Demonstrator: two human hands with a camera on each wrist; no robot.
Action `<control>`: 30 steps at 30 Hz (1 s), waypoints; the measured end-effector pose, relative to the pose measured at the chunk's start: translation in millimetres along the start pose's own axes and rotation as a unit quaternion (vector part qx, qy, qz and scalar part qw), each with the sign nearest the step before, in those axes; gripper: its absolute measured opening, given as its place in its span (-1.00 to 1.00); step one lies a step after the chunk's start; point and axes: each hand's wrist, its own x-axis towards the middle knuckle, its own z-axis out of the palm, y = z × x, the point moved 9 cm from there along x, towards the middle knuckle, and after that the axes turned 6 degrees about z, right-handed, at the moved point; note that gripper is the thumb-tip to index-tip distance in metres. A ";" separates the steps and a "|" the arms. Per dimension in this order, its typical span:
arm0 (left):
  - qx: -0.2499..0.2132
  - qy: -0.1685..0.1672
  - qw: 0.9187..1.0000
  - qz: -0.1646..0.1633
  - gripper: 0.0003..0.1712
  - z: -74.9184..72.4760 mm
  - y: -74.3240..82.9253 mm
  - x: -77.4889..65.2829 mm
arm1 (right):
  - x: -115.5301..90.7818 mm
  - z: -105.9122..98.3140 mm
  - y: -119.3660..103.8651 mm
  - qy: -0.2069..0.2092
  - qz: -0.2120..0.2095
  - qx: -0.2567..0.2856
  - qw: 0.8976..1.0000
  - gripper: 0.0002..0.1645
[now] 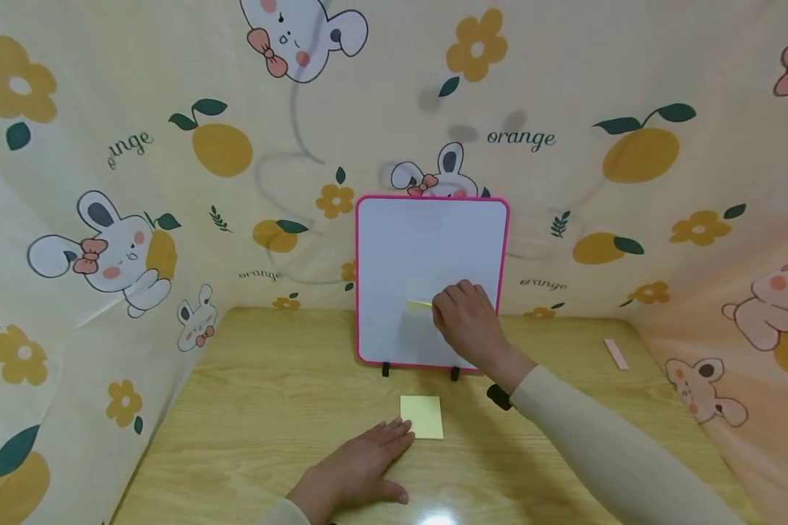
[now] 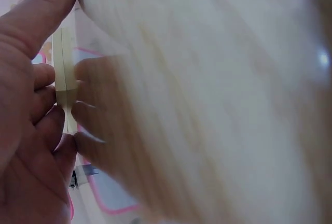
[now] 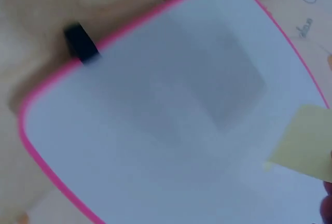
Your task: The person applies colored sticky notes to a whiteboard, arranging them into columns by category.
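A whiteboard [image 1: 427, 248] with a pink rim stands upright on the table. In front of it my right hand [image 1: 469, 324] pinches a yellow sticky note [image 1: 419, 305], seen nearly edge-on in the head view. The right wrist view shows this sticky note [image 3: 303, 143] beside the white surface [image 3: 140, 130], with only a bit of the fingers [image 3: 326, 208] at the edge. My left hand [image 1: 361, 463] lies palm down on the table, its fingertips at the left edge of a pad of sticky notes [image 1: 423, 418]. From the left wrist, the pad [image 2: 61, 60] appears side-on against the fingers.
Two black feet [image 1: 385, 370] hold up the whiteboard. A small pink strip [image 1: 616, 354] lies at the far right of the wooden table [image 1: 269, 379]. Cloth [image 1: 394, 87] printed with rabbits and oranges hangs behind and at both sides.
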 end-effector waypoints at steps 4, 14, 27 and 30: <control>-0.001 0.002 1.000 -0.001 0.05 -0.7 -1.2 -0.5 | 21.3 -5.7 -2.0 0.017 -0.014 -0.012 1.000 -0.85; -0.011 0.009 1.000 0.004 0.06 -2.3 -0.7 -2.5 | 53.2 -5.5 -10.2 0.067 -0.064 -0.054 0.994 -0.86; 0.003 0.019 1.000 0.016 -0.04 -1.1 -0.2 -5.7 | 72.7 3.9 -5.1 0.097 -0.064 -0.113 0.987 -0.78; 0.011 0.025 0.999 0.023 -0.05 -2.5 0.1 -6.3 | 72.9 6.8 -4.9 0.096 -0.065 -0.114 0.987 -0.79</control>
